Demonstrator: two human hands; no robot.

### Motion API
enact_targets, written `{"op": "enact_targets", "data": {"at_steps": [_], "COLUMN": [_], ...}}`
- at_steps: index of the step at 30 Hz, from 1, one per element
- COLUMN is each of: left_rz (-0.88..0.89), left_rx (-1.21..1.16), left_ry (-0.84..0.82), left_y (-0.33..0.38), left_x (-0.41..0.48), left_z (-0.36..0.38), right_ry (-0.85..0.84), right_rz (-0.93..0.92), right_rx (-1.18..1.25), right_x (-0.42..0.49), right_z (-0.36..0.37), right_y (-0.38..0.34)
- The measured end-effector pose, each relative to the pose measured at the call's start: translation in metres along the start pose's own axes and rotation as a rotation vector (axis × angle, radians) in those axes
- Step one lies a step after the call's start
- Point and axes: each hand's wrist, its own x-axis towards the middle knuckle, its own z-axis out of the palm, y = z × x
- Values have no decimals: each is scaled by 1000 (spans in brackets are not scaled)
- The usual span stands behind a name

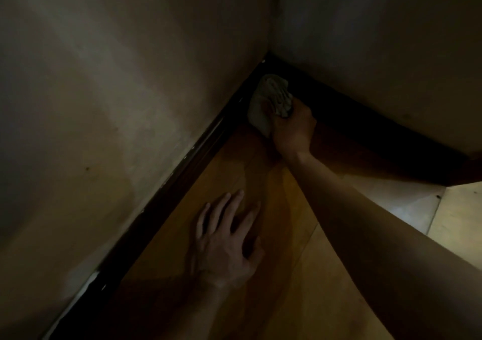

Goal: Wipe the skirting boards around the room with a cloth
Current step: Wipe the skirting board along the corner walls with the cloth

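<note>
A pale, crumpled cloth (260, 105) is gripped, bunched, in the right hand (292, 128) and is held against the left skirting board (182, 169), just short of the point where it is met by the right skirting board (365, 123). Both boards are dark; white chips are seen along the left board's top edge.

Orange-brown wooden floor (260, 287); plain beige walls (117, 79) meet at dim corner.
</note>
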Motion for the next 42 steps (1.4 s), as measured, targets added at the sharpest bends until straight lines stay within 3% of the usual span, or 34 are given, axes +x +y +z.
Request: {"op": "enact_targets", "data": {"at_steps": [10,16,21,29,38,42], "left_rz": [-16,-15,-17,-24,-28,-16], "left_rx": [-32,-33,-84,-62,-53,-59], "left_ry": [-9,-19,0,-34,-69,-71], "left_y": [1,1,0,0,1,2], "left_x": [-1,-1,-1,0,1,0], "left_z": [-1,-2,-2,-6,-7,-7], "right_ry": [-239,-75,-167,227,166,42], "right_rz": [-30,15,-37,153,136,61], "right_rx": [150,99,43,-20,-7,62], "right_x": [-55,-42,-42,11,13,-9], "right_z": [7,11,11,16,12,12], "right_y": [3,-4,-1,-16,-18,-14]}}
